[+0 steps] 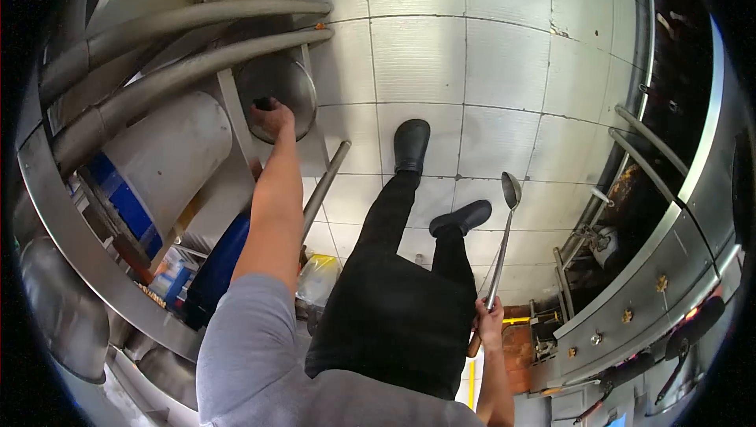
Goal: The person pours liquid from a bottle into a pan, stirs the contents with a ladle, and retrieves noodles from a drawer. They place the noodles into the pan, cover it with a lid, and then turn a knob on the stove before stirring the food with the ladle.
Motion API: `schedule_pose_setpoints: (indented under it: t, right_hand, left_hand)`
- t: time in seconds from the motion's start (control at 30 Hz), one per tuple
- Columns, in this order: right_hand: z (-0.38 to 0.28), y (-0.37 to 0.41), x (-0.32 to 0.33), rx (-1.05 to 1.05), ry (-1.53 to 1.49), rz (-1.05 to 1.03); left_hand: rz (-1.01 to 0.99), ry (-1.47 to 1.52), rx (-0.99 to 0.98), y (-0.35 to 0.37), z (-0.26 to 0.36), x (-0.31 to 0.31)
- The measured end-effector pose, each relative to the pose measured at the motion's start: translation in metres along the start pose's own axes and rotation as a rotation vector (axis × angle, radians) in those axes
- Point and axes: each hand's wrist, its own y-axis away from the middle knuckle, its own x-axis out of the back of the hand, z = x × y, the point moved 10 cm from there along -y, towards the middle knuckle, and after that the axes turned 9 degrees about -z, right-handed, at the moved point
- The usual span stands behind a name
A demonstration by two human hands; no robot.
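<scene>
My right hand (490, 323) is wrapped around the long handle of a steel ladle (498, 265). The ladle's bowl points away from me above the floor, and a brown handle end shows below my fist. On the left, my arm reaches out to a round metal pot lid (298, 84) beside the lower shelf. The fingers of my left hand (276, 120) are closed at a small black knob on the lid, and part of the grip is hidden.
Steel shelving with thick pipes (189, 17) runs along the left, holding a large white cylindrical container (177, 155) with a blue band. A stove front with brass knobs (628, 316) curves along the right. Pale tiles (417, 57) cover the floor. A clear bag (319, 279) sits low left.
</scene>
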Motion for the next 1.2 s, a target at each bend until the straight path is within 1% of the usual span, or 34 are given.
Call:
schedule_pose_setpoints:
  t: [0.03, 0.07, 0.1, 0.13, 0.17, 0.2, 0.23, 0.27, 0.3, 0.33, 0.4, 0.47, 0.5, 0.53, 0.57, 0.6, 0.63, 0.67, 0.73, 0.77, 0.8, 0.83, 0.87, 0.93, 1.0, 1.03, 1.07, 1.13, 1.17, 1.2]
  right_hand:
    - [0.001, 0.002, 0.004, 0.008, -0.009, 0.004]
    - [0.001, 0.003, 0.009, 0.02, -0.017, 0.009]
    - [-0.002, 0.005, 0.013, 0.014, -0.006, 0.021]
    - [-0.005, 0.009, 0.016, 0.008, 0.001, 0.035]
    - [-0.006, 0.013, 0.021, 0.0, 0.01, 0.049]
    - [-0.001, 0.014, 0.028, 0.002, -0.002, 0.06]
    - [0.007, 0.015, 0.035, 0.0, -0.013, 0.067]
    - [0.013, 0.015, 0.041, 0.002, -0.027, 0.072]
    - [0.019, 0.019, 0.044, -0.002, -0.036, 0.074]
    - [0.023, 0.026, 0.05, -0.003, -0.047, 0.078]
    - [0.031, 0.039, 0.062, 0.003, -0.049, 0.1]
    - [0.053, 0.059, 0.077, 0.006, -0.053, 0.159]
    - [0.067, 0.073, 0.087, 0.007, 0.014, 0.203]
    - [0.07, 0.092, 0.094, 0.073, 0.03, 0.215]
    - [0.074, 0.113, 0.1, 0.139, 0.043, 0.232]
    - [0.078, 0.131, 0.104, 0.204, 0.054, 0.252]
    - [0.119, 0.132, 0.111, 0.229, 0.055, 0.263]
    - [0.149, 0.143, 0.112, 0.188, 0.014, 0.285]
    - [0.188, 0.163, 0.117, 0.108, -0.067, 0.304]
    - [0.18, 0.191, 0.116, 0.044, -0.22, 0.236]
    - [0.197, 0.198, 0.114, 0.027, -0.287, 0.248]
    - [0.216, 0.198, 0.115, 0.015, -0.345, 0.256]
    - [0.232, 0.199, 0.115, 0.001, -0.398, 0.255]
    - [0.248, 0.204, 0.114, 0.038, -0.533, 0.231]
    - [0.275, 0.194, 0.107, 0.042, -0.633, 0.19]
    - [0.277, 0.204, 0.111, -0.001, -0.635, 0.201]
    - [0.285, 0.202, 0.112, 0.004, -0.645, 0.223]
    - [0.302, 0.189, 0.107, 0.005, -0.659, 0.264]
    - [0.311, 0.186, 0.105, -0.002, -0.675, 0.338]
    - [0.317, 0.182, 0.097, -0.008, -0.733, 0.332]
  left_hand:
    - [-0.009, 0.008, 0.019, -0.027, -0.021, -0.021]
    - [-0.017, 0.02, 0.039, -0.036, -0.03, -0.036]
    - [-0.067, 0.035, 0.116, -0.024, -0.018, -0.028]
    - [-0.12, 0.05, 0.19, 0.001, 0.011, 0.003]
    - [-0.173, 0.06, 0.265, 0.02, 0.027, 0.015]
    - [-0.188, 0.002, 0.263, 0.011, 0.019, 0.002]
    - [-0.2, -0.059, 0.263, -0.01, -0.002, -0.014]
    - [-0.208, -0.119, 0.258, -0.02, -0.009, -0.023]
    - [-0.201, -0.047, 0.136, 0.002, 0.009, -0.004]
    - [-0.214, -0.066, 0.148, 0.022, 0.007, 0.006]
    - [-0.253, -0.074, 0.153, 0.061, 0.026, 0.021]
    - [-0.262, -0.018, -0.005, 0.082, 0.021, 0.016]
    - [-0.401, -0.053, -0.024, 0.092, 0.018, 0.006]
    - [-0.364, -0.139, -0.118, 0.168, 0.079, 0.071]
    - [-0.301, -0.178, -0.274, 0.185, 0.089, 0.075]
    - [-0.35, -0.096, -0.374, 0.215, 0.106, 0.086]
    - [-0.365, -0.03, -0.544, 0.252, 0.132, 0.106]
    - [-0.376, 0.039, -0.709, 0.29, 0.158, 0.127]
    - [-0.527, 0.053, -0.797, 0.363, 0.203, 0.167]
    - [-0.624, 0.049, -0.837, 0.411, 0.235, 0.199]
    - [-0.718, 0.032, -0.876, 0.458, 0.262, 0.233]
    - [-0.741, 0.195, -1.001, 0.502, 0.289, 0.264]
    - [-0.823, 0.274, -1.092, 0.545, 0.314, 0.291]
    - [-0.862, 0.325, -1.298, 0.637, 0.363, 0.359]
    - [-0.922, 0.297, -1.497, 0.72, 0.402, 0.412]
    - [-0.876, 0.23, -1.621, 0.775, 0.419, 0.451]
    - [-0.855, 0.165, -1.709, 0.827, 0.431, 0.482]
    - [-0.898, 0.168, -1.897, 0.913, 0.452, 0.511]
    - [-0.934, 0.196, -1.986, 0.96, 0.456, 0.527]
    - [-0.969, 0.156, -2.061, 1.004, 0.462, 0.535]
